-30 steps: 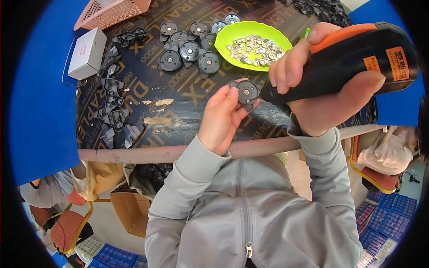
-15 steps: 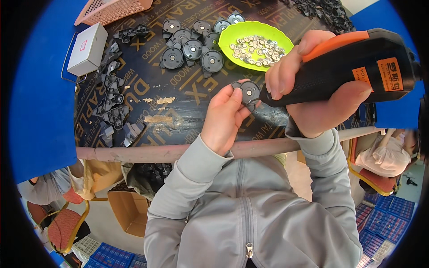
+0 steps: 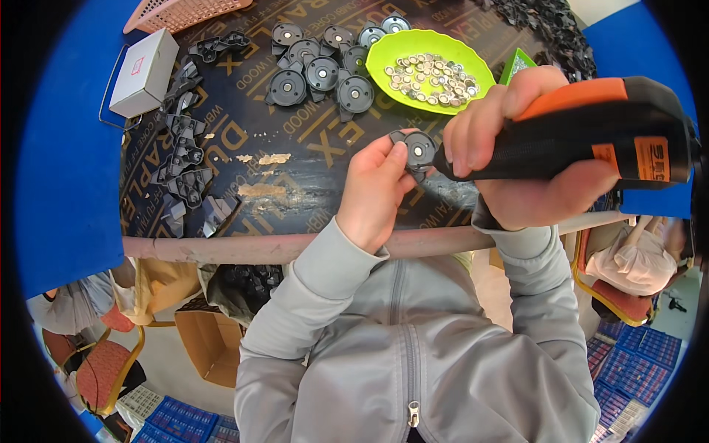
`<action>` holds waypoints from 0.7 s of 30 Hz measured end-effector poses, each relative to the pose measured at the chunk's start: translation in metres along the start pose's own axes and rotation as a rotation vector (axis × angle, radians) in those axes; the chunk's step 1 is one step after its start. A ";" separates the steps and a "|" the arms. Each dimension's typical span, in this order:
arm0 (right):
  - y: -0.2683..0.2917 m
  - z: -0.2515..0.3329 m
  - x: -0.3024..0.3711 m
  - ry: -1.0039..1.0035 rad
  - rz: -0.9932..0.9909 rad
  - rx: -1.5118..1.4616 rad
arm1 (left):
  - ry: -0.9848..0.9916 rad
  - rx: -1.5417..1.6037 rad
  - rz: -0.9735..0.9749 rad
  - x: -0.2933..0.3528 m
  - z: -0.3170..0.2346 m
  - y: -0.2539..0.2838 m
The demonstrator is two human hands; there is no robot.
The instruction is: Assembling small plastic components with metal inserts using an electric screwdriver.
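My left hand [image 3: 371, 193] is closed on a dark grey round plastic part [image 3: 421, 150] with a small metal disc at its centre, pinching its left side between thumb and fingers. My right hand [image 3: 532, 203] wraps around a black electric screwdriver [image 3: 569, 140] with an orange top and orange labels. The tool lies across from right to left, and its tapered front end is right beside the round part's right edge. Whether the two touch, I cannot tell. Several similar round parts [image 3: 323, 73] lie in a cluster beyond my left hand, next to a lime-green bowl [image 3: 484, 63] of small metal discs.
Angled black plastic pieces [image 3: 185, 151] form a row on the dark table [image 3: 288, 214]. A white box [image 3: 144, 74] and a pink basket [image 3: 177, 13] stand at the far left. Behind my right hand are a green tray [image 3: 517, 65] and a black heap [image 3: 535, 26].
My right hand and the screwdriver have shifted slightly right and down in view, and a green tray now shows behind them. The left hand still holds the round part.
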State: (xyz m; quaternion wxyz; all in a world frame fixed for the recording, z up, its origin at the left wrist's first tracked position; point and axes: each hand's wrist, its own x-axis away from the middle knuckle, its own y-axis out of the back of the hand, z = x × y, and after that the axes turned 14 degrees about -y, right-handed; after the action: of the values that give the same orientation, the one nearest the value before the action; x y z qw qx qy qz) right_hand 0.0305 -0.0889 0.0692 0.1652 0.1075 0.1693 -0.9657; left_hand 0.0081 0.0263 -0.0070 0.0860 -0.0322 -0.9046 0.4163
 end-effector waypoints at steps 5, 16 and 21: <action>-0.010 0.003 0.006 -0.003 -0.085 0.140 | -0.006 -0.022 -0.010 -0.001 -0.001 -0.001; 0.033 0.048 0.049 0.047 -0.311 0.129 | -0.055 -0.471 0.616 0.075 -0.043 0.028; 0.053 0.036 0.064 0.032 -0.321 0.246 | 0.025 -1.131 0.507 0.131 -0.068 0.096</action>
State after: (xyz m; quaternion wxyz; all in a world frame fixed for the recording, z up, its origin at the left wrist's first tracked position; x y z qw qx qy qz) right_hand -0.0151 -0.1671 0.0703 -0.0079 0.1140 0.0674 -0.9912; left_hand -0.1096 0.1568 -0.0195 -0.0356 -0.2916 -0.9482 -0.1206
